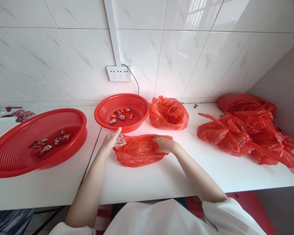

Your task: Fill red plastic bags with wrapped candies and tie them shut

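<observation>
A thin red plastic bag lies on the white table in front of me with its mouth spread wide. At its left rim is my left hand, thumb up and fingers apart, touching or just beside the plastic. My right hand reaches inside the bag's right side, its fingers hidden by the red film. Just behind the bag stands a round red mesh basket with several small wrapped packets on its bottom. Another red plastic bag, crumpled and with its mouth up, sits right of that basket.
A larger red basket with several packets stands at the left. Filled, knotted red bags are heaped at the right. A power strip is on the tiled wall. More wrappers lie at the far left beside a white tray.
</observation>
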`<action>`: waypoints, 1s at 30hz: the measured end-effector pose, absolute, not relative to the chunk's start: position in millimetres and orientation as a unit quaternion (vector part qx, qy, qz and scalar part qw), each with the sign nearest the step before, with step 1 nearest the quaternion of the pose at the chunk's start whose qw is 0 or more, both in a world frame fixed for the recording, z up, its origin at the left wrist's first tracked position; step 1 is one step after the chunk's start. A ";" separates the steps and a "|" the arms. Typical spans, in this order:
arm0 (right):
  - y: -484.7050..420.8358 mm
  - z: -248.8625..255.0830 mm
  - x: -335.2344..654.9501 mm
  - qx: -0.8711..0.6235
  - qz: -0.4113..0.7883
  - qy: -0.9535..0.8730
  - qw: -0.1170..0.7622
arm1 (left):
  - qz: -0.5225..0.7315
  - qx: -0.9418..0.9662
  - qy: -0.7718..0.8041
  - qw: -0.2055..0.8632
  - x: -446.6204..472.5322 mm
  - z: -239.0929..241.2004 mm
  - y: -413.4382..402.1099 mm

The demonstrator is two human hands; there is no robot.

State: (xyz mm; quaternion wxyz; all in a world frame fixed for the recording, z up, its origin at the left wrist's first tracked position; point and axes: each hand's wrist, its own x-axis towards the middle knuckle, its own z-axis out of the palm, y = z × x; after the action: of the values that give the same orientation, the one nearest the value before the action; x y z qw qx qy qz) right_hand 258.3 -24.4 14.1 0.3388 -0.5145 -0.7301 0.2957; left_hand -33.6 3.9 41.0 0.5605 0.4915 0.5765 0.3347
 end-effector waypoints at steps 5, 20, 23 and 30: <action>-36.2 45.6 244.9 -0.432 0.353 -0.815 0.159 | 0.305 0.392 0.592 0.635 -34.0 41.8 15.5; -55.4 23.9 216.4 -0.341 0.386 -0.788 0.337 | 0.530 0.234 0.402 0.709 -31.9 7.3 17.7; -56.1 17.9 216.3 -0.364 0.354 -0.786 0.351 | 0.532 0.228 0.389 0.717 -23.1 6.7 13.3; -52.1 10.2 216.4 -0.376 0.329 -0.782 0.374 | 0.541 0.185 0.383 0.725 -14.6 5.1 12.5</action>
State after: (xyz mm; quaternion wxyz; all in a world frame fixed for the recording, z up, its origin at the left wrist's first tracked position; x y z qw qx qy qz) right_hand 216.4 -52.1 10.2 0.3736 -0.3762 -0.7815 0.3288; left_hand -14.6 12.5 5.1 0.7251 0.1847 0.3835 0.5413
